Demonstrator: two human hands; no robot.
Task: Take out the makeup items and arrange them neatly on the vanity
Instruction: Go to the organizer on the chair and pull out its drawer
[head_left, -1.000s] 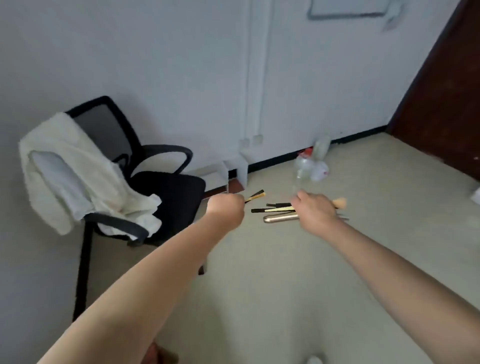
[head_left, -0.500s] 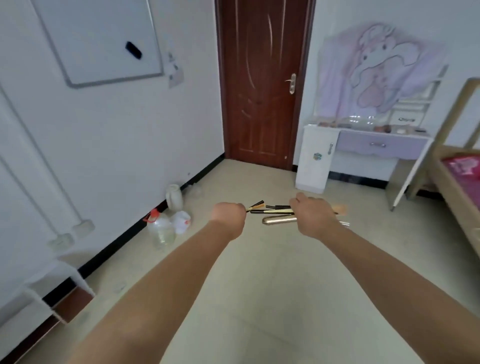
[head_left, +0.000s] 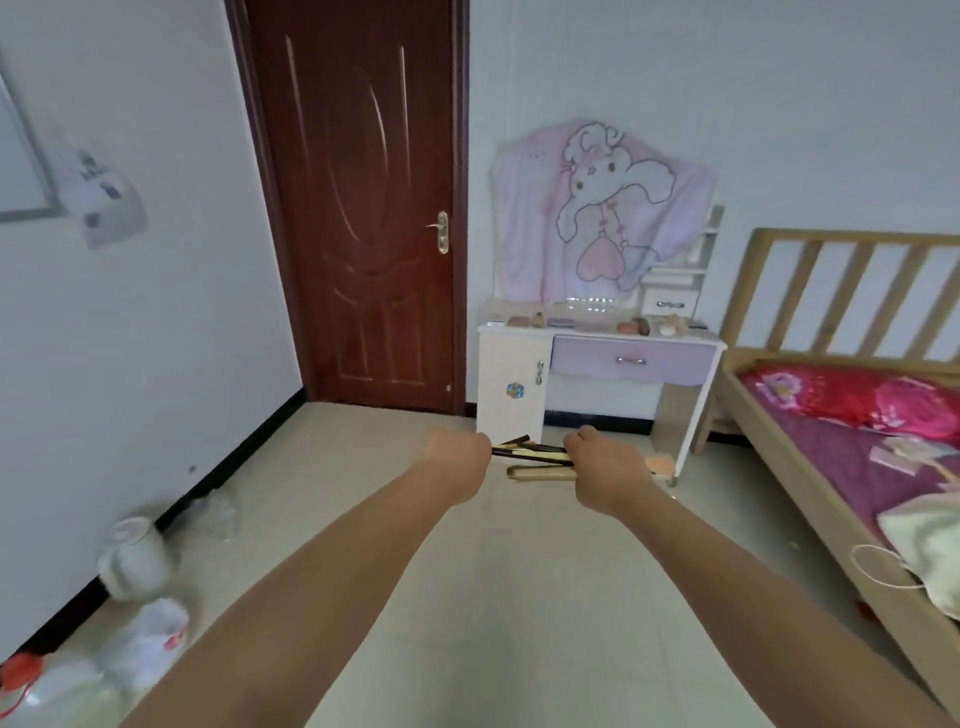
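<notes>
Closer swung the vanity (head_left: 597, 332) — both fists clenched, left hand (head_left: 457, 457) and right hand (head_left: 605, 467) gripping slim black-and-cream makeup brushes (head_left: 530, 453) — plus a gold tube (head_left: 540, 472).

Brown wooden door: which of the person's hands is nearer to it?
Left. The left hand is held out in line with the brown wooden door; the right hand is further right, before the white vanity.

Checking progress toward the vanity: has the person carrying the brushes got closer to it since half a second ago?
Yes. The vanity looms larger and more central, just beyond the left hand, right hand and brushes.
</notes>
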